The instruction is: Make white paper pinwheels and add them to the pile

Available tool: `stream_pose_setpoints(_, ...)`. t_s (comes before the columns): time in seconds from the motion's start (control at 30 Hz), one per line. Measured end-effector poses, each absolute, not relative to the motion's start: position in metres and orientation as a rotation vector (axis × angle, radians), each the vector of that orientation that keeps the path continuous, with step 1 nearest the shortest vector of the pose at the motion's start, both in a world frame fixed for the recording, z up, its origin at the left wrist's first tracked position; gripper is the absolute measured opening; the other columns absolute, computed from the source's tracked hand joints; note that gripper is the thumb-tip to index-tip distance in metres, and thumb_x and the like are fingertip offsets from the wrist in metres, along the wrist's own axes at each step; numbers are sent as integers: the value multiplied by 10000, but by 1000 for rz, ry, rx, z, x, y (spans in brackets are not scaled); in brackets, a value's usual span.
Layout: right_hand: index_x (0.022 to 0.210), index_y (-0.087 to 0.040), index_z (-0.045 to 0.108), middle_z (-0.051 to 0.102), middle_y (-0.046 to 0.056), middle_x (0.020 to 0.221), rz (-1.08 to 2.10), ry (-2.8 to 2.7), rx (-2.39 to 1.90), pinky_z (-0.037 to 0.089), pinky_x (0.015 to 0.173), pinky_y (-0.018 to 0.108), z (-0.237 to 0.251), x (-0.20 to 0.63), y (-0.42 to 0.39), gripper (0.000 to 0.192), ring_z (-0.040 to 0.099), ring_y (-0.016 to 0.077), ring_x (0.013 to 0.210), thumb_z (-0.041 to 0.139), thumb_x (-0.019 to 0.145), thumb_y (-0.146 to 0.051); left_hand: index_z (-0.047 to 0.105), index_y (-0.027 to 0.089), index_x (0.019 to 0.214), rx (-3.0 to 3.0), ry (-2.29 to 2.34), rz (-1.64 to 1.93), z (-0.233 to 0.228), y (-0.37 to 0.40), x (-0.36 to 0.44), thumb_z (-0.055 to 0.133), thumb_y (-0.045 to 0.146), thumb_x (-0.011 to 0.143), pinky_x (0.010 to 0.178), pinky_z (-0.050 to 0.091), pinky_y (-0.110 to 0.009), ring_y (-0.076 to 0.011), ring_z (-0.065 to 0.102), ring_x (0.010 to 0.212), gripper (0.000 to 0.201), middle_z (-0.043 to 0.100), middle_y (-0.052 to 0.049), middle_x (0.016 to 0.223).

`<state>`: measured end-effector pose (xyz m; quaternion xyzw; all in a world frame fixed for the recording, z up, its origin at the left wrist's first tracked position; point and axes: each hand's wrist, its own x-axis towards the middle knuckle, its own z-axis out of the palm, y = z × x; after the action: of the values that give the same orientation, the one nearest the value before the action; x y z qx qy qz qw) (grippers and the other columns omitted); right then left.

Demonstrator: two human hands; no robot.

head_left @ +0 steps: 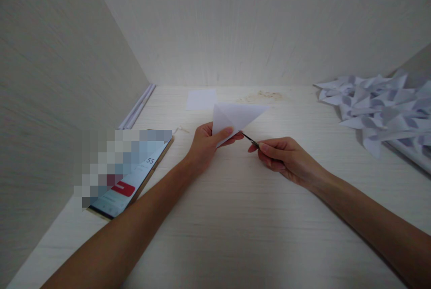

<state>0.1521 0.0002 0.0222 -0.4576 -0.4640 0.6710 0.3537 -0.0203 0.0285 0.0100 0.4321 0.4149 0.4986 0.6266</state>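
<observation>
So you've got your left hand (206,143) pinching a folded white paper (232,116), thumb on top and fingers tucked underneath, with the sheet held over the middle of the table, its long point aimed far right. Your right hand (281,156) is closed around a slim dark tool (249,139), maybe small scissors but your fingers hide too much to be sure, and its tip is right at the paper's near edge. Over on the left there's a phone (134,185) lying at a slant, lit screen partly blurred into blocks, and your left forearm (134,230) cuts across its near right corner. Beyond that, a couple of rolled white papers (138,107) lie along the left wall (50,77), and a flat paper piece (202,100) sits far of your left hand. Far right you've got a whole heap of paper pinwheels (390,100), bunched and overlapping, with a pale tube (409,158) poking out on the near side. The table (242,226) is whitish with faint streaks, plus a brownish patch (269,95) near the pale far wall (229,24).
</observation>
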Motion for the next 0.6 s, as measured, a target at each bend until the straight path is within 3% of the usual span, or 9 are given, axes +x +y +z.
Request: stream_pose_setpoints(0.6, 735, -111, 618, 405, -50, 461, 1739, -1166, -1062, 92, 367, 223, 17, 155, 1, 234, 266, 19, 362, 631, 681, -338, 634, 98, 765, 934, 964, 1203, 9, 30, -21, 669, 264, 628, 670, 509, -242, -141, 652, 682, 218, 697, -80, 765)
